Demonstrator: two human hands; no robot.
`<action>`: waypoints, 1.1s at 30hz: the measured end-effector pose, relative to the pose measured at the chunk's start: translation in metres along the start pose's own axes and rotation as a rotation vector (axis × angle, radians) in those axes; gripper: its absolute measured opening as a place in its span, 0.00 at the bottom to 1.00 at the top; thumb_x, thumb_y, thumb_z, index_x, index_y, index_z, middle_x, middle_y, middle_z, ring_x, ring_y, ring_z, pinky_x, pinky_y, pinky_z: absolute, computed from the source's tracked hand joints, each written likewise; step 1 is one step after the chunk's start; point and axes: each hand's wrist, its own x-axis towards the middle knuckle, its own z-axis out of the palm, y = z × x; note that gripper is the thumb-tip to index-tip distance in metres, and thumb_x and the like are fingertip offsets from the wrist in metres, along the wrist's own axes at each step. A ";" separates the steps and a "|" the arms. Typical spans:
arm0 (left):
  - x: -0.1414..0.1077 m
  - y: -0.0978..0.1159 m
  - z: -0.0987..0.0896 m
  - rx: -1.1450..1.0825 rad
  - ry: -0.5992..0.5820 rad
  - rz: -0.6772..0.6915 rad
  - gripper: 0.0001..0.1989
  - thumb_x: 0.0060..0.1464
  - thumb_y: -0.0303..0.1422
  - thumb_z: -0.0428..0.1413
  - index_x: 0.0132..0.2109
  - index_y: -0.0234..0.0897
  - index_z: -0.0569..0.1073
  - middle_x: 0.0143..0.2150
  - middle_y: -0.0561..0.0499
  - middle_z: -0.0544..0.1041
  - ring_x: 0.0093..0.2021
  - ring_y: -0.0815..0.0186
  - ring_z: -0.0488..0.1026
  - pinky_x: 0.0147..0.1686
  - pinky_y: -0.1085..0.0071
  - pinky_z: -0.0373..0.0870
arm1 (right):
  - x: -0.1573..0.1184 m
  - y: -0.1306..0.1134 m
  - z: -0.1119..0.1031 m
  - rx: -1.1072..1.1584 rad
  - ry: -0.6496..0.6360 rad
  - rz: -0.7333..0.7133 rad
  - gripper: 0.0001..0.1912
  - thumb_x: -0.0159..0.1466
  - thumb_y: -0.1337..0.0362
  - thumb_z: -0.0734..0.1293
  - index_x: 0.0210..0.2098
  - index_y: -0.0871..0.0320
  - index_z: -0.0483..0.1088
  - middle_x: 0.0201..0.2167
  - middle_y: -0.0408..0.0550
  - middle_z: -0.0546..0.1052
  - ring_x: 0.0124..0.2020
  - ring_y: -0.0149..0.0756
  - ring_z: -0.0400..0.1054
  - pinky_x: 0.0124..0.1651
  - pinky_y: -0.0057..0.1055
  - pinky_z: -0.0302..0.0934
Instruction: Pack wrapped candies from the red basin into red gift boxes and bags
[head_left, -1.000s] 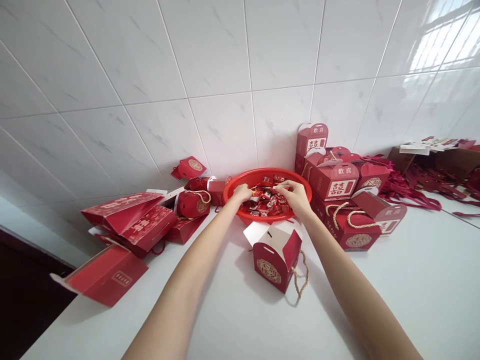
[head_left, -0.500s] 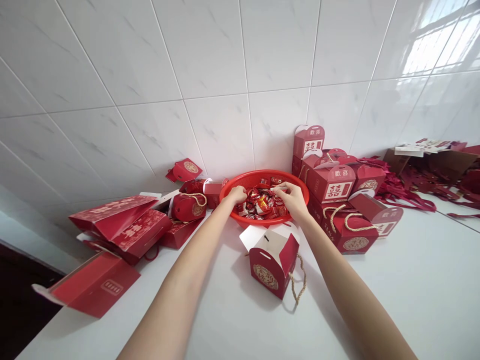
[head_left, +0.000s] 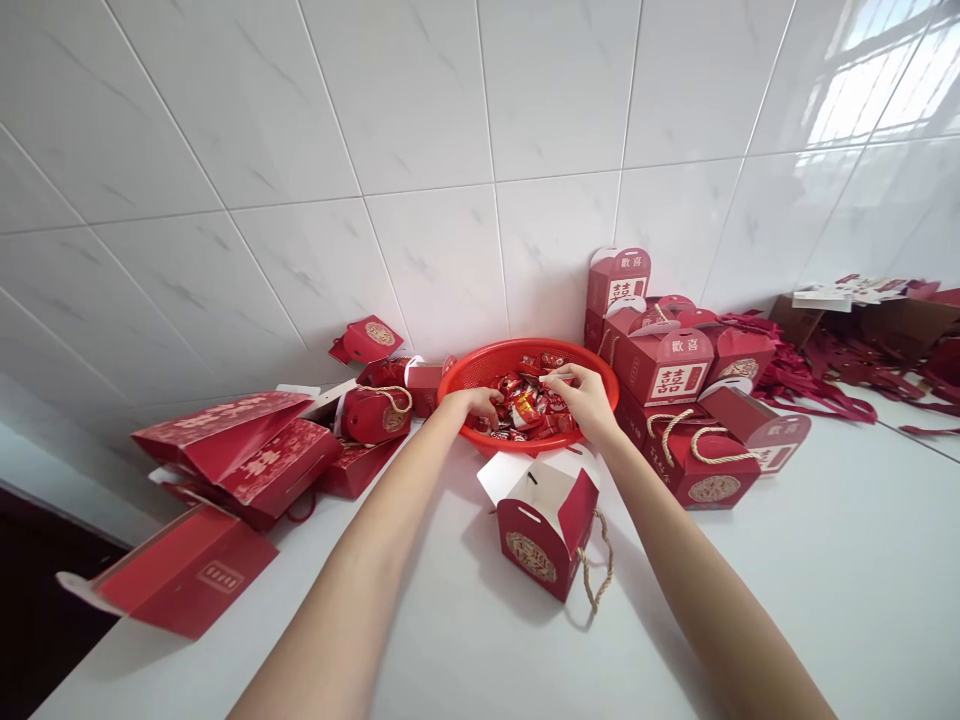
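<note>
A red plastic basket [head_left: 472, 365] against the wall holds many wrapped candies [head_left: 529, 405] in red, gold and white. My left hand [head_left: 480, 404] reaches over its left side, bent fingers apart among the candies; nothing shows held there. Over the right side, my right hand [head_left: 585, 395] pinches a small pale-edged wrapped candy [head_left: 555, 377] between thumb and fingers. In front of the basket a red gift box [head_left: 536, 545] stands upright with its top flaps open, a twisted rope handle [head_left: 596, 580] hanging on its right. My fingertips partly hide the candies.
Red gift boxes [head_left: 660, 365] are stacked right of the basket, some with rope handles. More boxes and red packets [head_left: 255, 465] pile up on the left. Dark red ribbons [head_left: 784, 380] lie at far right by a cardboard box [head_left: 892, 325]. A tiled wall [head_left: 427, 250] backs the white table [head_left: 465, 640].
My left hand has shifted slightly right and lower into the candies, its fingers spreading from a tighter curl. My right hand keeps its pinch in nearly the same place.
</note>
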 end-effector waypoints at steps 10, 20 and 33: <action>-0.006 0.014 0.005 -0.229 -0.044 0.129 0.02 0.40 0.30 0.64 0.27 0.40 0.81 0.28 0.54 0.81 0.31 0.67 0.76 0.34 0.77 0.69 | -0.001 -0.002 0.000 -0.020 -0.006 0.015 0.07 0.54 0.58 0.69 0.28 0.55 0.75 0.32 0.45 0.81 0.38 0.41 0.74 0.47 0.38 0.66; -0.008 0.017 0.005 -0.397 0.214 0.180 0.07 0.38 0.20 0.62 0.26 0.36 0.80 0.25 0.52 0.79 0.28 0.66 0.75 0.32 0.73 0.71 | -0.002 -0.004 0.000 -0.018 -0.007 0.027 0.08 0.53 0.57 0.69 0.28 0.55 0.74 0.32 0.46 0.80 0.38 0.42 0.72 0.46 0.39 0.65; -0.011 0.022 0.001 -0.443 0.514 0.192 0.09 0.43 0.21 0.58 0.33 0.36 0.78 0.33 0.52 0.81 0.33 0.68 0.76 0.33 0.76 0.72 | -0.002 -0.005 -0.001 0.042 -0.028 0.010 0.11 0.53 0.53 0.69 0.28 0.55 0.73 0.32 0.47 0.79 0.38 0.42 0.73 0.44 0.37 0.65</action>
